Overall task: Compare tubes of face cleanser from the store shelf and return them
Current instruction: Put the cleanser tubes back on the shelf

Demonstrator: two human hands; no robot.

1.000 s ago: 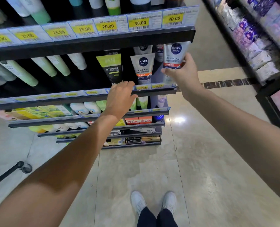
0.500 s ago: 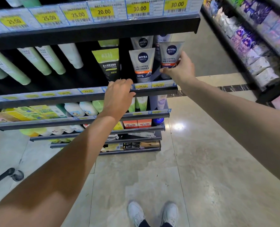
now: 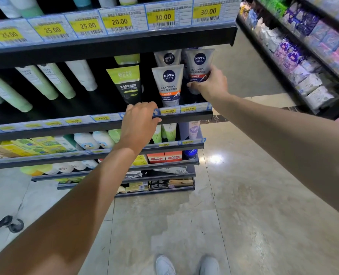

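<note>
The right hand (image 3: 209, 84) grips a grey Nivea Men oil-control tube (image 3: 199, 65) near its lower end, fingers curled round it, and holds it upright, cap end down, at the right end of the middle shelf (image 3: 184, 118). The tube stands just beside a second, matching tube (image 3: 168, 84) that rests on the shelf behind the price strip, and a third tube of the same brand (image 3: 168, 57) stands behind that one. To the left of these stands a green-and-black men's cleanser tube (image 3: 128, 84). The left hand (image 3: 138, 124) rests on the front edge of the same shelf, its fingers hooked over the price rail, holding no tube. Farther left on that shelf lie several pale green and white tubes (image 3: 51, 80), tilted. The shelf above carries yellow price labels (image 3: 162, 16) reading 25.00, 20.00 and 30.00. Lower shelves hold bottles and boxes. Across the aisle to the right, another rack (image 3: 303, 62) is stacked with wrapped packs. Two white shoes (image 3: 164, 264) show on the tiled floor (image 3: 244, 215) below.
</note>
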